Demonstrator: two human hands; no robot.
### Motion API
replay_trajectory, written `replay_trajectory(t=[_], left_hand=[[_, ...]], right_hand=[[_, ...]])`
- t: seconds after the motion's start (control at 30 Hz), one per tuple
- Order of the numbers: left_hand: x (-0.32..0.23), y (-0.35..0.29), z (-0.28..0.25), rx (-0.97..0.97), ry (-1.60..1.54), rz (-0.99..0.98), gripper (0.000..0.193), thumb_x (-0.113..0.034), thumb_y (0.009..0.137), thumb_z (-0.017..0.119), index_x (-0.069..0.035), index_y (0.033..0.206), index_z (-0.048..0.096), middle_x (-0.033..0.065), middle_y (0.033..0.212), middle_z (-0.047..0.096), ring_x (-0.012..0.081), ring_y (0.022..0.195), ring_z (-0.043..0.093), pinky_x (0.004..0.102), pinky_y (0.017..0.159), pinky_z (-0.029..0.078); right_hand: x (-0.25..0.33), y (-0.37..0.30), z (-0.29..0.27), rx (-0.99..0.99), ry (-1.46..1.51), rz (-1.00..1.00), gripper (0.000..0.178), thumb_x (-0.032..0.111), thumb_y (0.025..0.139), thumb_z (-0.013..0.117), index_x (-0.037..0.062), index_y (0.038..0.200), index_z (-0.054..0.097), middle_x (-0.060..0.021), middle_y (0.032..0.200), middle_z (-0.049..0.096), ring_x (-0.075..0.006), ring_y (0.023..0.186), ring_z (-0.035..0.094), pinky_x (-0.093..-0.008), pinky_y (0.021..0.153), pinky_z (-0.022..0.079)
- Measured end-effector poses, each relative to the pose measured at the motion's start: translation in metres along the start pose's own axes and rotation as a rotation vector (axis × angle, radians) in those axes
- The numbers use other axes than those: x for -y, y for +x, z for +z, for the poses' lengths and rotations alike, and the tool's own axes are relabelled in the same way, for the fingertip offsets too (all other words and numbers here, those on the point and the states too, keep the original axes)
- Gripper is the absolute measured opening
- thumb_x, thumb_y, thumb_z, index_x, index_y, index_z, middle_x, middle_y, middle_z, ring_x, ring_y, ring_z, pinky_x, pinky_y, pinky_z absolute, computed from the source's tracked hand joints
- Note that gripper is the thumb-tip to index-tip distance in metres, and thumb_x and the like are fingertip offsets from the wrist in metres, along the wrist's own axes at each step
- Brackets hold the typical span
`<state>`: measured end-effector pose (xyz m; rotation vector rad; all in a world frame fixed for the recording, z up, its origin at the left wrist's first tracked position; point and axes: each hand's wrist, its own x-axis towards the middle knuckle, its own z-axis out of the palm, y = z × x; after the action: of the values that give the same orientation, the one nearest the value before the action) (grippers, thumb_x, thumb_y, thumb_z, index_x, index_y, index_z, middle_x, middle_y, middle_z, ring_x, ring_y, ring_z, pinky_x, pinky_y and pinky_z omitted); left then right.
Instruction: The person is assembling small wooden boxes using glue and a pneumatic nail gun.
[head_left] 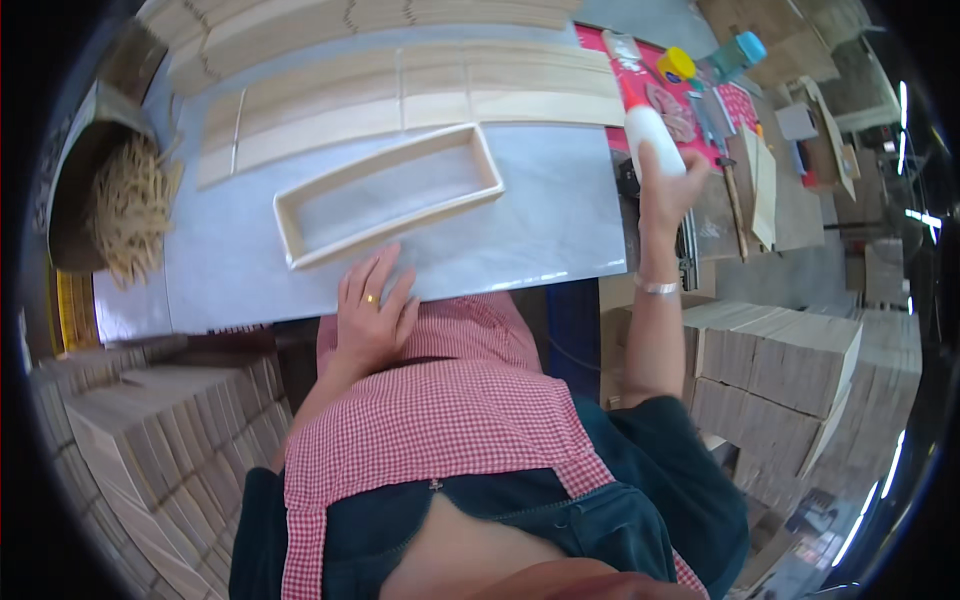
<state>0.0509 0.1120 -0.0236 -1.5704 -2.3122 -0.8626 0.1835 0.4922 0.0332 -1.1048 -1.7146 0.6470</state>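
A long rectangular frame of thin pale wood (400,227) lies on the grey tabletop (560,230) in front of me. My left hand (370,308), with a ring on one finger, rests at the table's near edge. Its fingers are stretched out just short of the frame's near side. Off to the right, my right hand (668,192) is wrapped round a white squeeze bottle (652,138) with a red top. The bottle is tilted, its red end pointing away from me over the red mat (597,40).
Bundled thin wooden strips (330,105) lie behind the frame. A bin of wood offcuts (130,205) stands at left. To the right are a yellow-lidded jar (676,65), a blue-capped bottle (738,55) and a hammer (735,205). Stacked wooden boards (775,350) flank me.
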Motion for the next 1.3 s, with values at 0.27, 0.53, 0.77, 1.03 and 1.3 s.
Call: replay_trajectory(t=[0.27, 0.53, 0.77, 1.03, 1.3], left_hand=[[-0.004, 0.067, -0.020, 0.034, 0.077, -0.031, 0.049, -0.007, 0.077, 0.074, -0.005, 0.125, 0.064, 0.0149, 0.138, 0.057, 0.0360, 0.129, 0.052, 0.0543, 0.114, 0.035], [0.012, 0.110, -0.016, 0.377, 0.189, -0.142, 0.033, -0.004, 0.076, 0.070, -0.004, 0.109, 0.068, 0.0140, 0.116, 0.065, 0.0359, 0.128, 0.052, 0.0607, 0.118, 0.026], [0.013, 0.095, -0.045, 0.522, 0.034, -0.152, 0.022, 0.000, 0.075, 0.065, -0.004, 0.096, 0.069, 0.0143, 0.097, 0.068, 0.0356, 0.121, 0.055, 0.0621, 0.118, 0.025], [0.021, 0.083, -0.041, 0.491, 0.006, -0.143, 0.021, -0.003, 0.077, 0.064, -0.005, 0.098, 0.069, 0.0141, 0.105, 0.067, 0.0360, 0.119, 0.055, 0.0622, 0.116, 0.027], [0.024, 0.081, -0.043, 0.350, 0.056, -0.077, 0.047, -0.020, 0.081, 0.073, -0.011, 0.125, 0.061, 0.0081, 0.118, 0.061, 0.0304, 0.114, 0.053, 0.0530, 0.110, 0.032]], right_hand=[[-0.109, 0.162, 0.074, -0.023, -0.510, -0.200, 0.053, 0.045, 0.076, 0.079, -0.0002, 0.098, 0.061, -0.0146, 0.086, 0.063, -0.0329, 0.078, 0.064, -0.0441, 0.074, 0.053], [-0.138, 0.197, 0.013, 0.316, -0.555, 0.054, 0.054, 0.053, 0.084, 0.074, 0.0019, 0.101, 0.067, -0.0143, 0.090, 0.071, -0.0291, 0.083, 0.068, -0.0360, 0.074, 0.053], [-0.195, 0.206, -0.190, 0.123, -1.144, 0.468, 0.079, 0.073, 0.078, 0.064, 0.0060, 0.119, 0.071, -0.0165, 0.117, 0.072, -0.0363, 0.101, 0.069, -0.0428, 0.082, 0.056], [-0.205, 0.175, -0.221, -0.013, -1.058, 0.558, 0.079, 0.069, 0.080, 0.064, 0.0013, 0.122, 0.067, -0.0176, 0.119, 0.071, -0.0363, 0.111, 0.067, -0.0449, 0.087, 0.055], [-0.180, 0.162, -0.181, -0.082, -0.635, -0.050, 0.049, 0.042, 0.100, 0.059, -0.0025, 0.119, 0.066, -0.0206, 0.113, 0.070, -0.0293, 0.098, 0.069, -0.0379, 0.082, 0.055]])
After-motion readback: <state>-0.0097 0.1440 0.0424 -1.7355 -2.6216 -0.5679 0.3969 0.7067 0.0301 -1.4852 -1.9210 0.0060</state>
